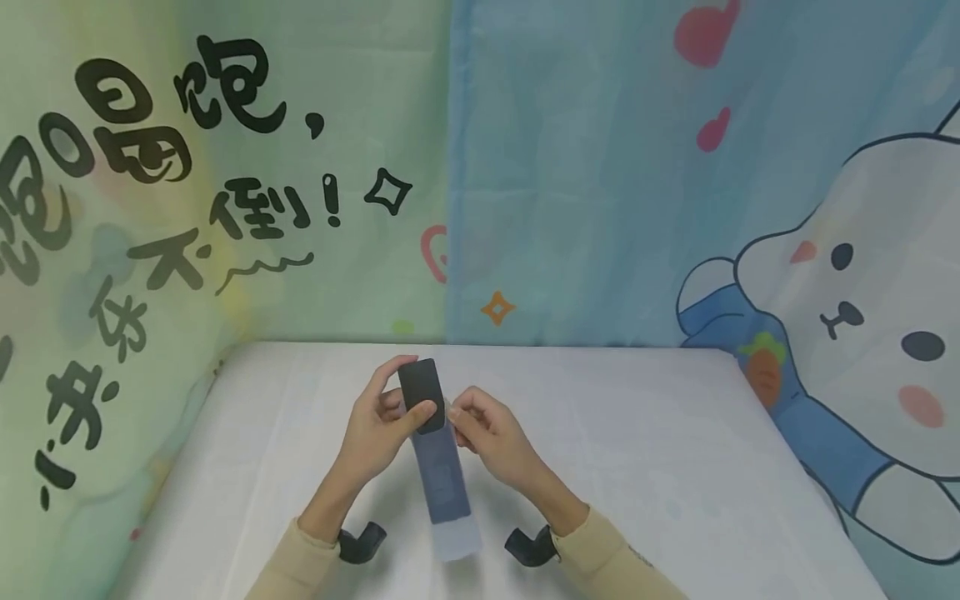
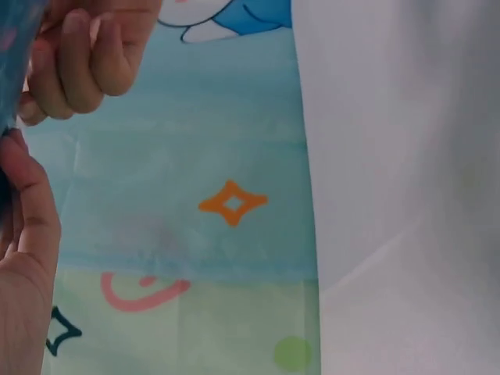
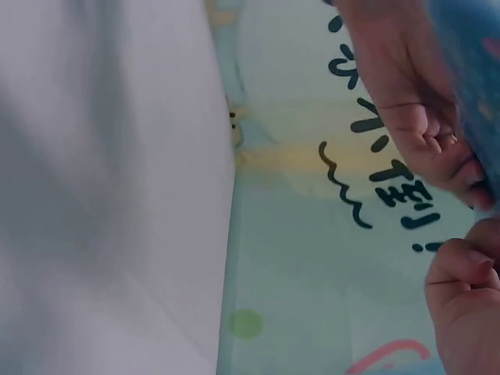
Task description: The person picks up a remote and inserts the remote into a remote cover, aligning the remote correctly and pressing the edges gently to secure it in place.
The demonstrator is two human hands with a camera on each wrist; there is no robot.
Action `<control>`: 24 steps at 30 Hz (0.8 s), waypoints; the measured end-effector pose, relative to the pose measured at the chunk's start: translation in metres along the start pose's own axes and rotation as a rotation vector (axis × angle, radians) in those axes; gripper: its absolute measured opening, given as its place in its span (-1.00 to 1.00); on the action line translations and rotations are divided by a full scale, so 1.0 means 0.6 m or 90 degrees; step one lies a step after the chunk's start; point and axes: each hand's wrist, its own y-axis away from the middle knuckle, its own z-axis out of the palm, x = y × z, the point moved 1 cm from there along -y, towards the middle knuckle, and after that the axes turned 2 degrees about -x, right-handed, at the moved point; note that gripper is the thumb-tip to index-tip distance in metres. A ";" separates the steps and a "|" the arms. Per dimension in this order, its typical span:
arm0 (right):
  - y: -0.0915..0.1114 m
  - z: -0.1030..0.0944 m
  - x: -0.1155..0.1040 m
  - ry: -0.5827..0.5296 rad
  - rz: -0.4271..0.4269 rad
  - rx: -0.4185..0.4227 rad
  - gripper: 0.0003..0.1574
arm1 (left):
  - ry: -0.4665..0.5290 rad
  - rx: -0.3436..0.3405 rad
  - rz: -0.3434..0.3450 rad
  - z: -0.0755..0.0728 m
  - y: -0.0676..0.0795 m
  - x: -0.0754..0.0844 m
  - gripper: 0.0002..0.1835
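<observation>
My left hand (image 1: 382, 429) holds a small black rectangular object (image 1: 420, 385) with rounded corners, its thumb across the front and its fingers behind. From beneath it a translucent blue film strip (image 1: 441, 475) hangs toward me, ending in a paler, clear flap (image 1: 456, 540). At the strip's upper right edge, right by the black object, my right hand (image 1: 487, 433) pinches the film with curled fingers. In the left wrist view the glossy blue film (image 2: 17, 55) shows at the left border. The right wrist view catches both hands at its right side; the fingertips are partly hidden.
A white-covered table (image 1: 637, 467) lies under my hands. Behind it hangs a printed curtain (image 1: 570, 208), green on the left and blue on the right. Dark curved wrist mounts (image 1: 363, 543) stick out near both sleeves.
</observation>
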 end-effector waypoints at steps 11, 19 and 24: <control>0.013 -0.015 0.011 0.038 -0.054 -0.135 -0.67 | 0.023 -0.039 0.018 0.005 0.000 0.007 -0.29; 0.012 -0.014 0.014 0.011 -0.040 -0.162 -0.55 | 0.013 -0.056 -0.001 0.006 0.002 -0.003 -0.31; 0.008 -0.011 0.017 0.023 -0.006 -0.122 -0.57 | 0.014 -0.031 0.000 0.007 0.000 -0.004 -0.32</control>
